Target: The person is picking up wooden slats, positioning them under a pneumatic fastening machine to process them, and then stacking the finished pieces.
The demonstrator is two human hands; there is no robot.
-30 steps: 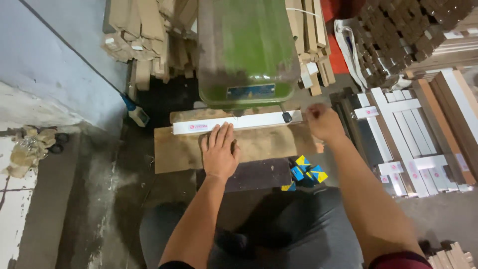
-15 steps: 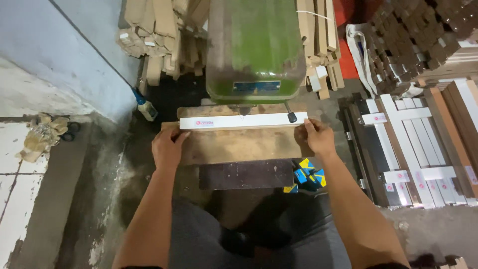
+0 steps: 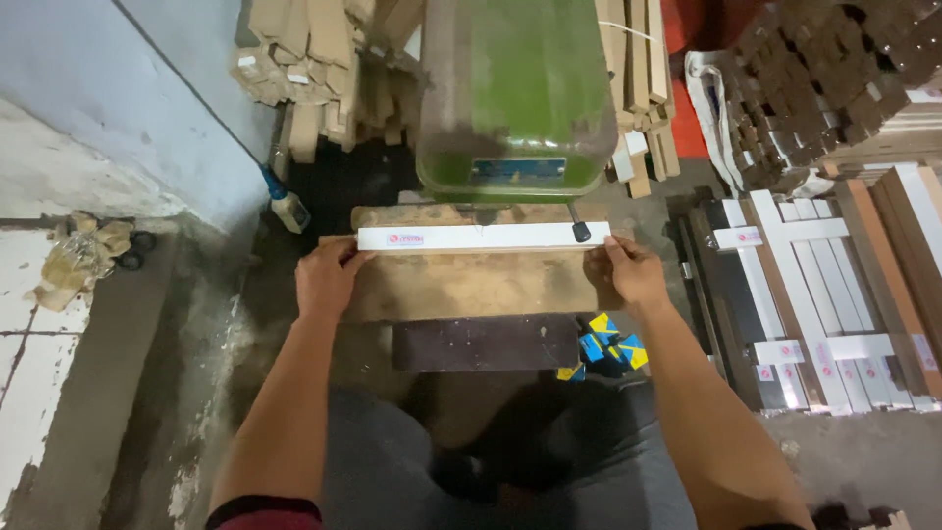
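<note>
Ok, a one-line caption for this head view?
Left hand and right hand grip the ends of a white strip on a wooden board below a green machine.

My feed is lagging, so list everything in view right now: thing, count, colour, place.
white strip: one, white, across the wooden board, held at both ends
wooden board: one, tan, under the strip
green machine: one, green, behind the strip
dark panel: one, dark brown, below the board
blue-yellow item: one, right of the dark panel
white strips: a stack, white, floor at right
wood offcuts: a pile, tan, upper left
brush: one, by the wall
left hand: grip on the strip's left end
right hand: grip on its right end
</note>
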